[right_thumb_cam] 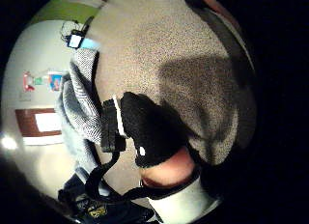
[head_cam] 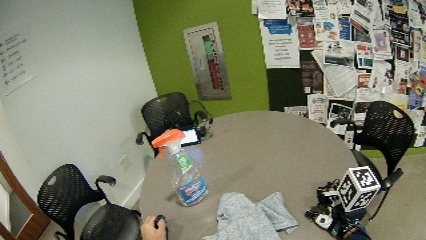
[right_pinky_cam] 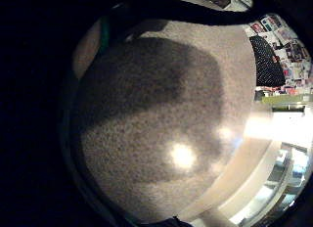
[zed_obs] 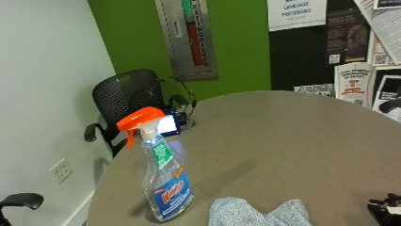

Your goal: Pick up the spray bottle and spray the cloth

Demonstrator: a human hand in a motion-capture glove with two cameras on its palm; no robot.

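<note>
I had the bottle [zed_obs: 164, 181] standing upright on the counter [zed_obs: 294, 136], near its edge, its orange trigger head on top with the nozzle pointing away from the cloth [zed_obs: 260, 213]. The cloth lay crumpled just beside the bottle's base, apart from it, between the bottle and my grip.

My grip, the gloved right hand [head_cam: 336, 212], sat low over the counter at the rim on the far side of the cloth from the bottle, well apart from it. From the thumb-side palm view I saw the gloved thumb [right_thumb_cam: 147, 130] lying fairly straight over bare counter, with the cloth's folds beside it; nothing lay inside the hand. I judged the fingers relaxed and holding nothing, though only the thumb showed clearly. The little-finger palm view gave only counter and the hand's shadow.

So the move ahead turned on this: the bottle stood past the cloth from the grip, its long axis vertical, and I judged the reach would have to cross over the cloth to close round the neck below the trigger.
</note>
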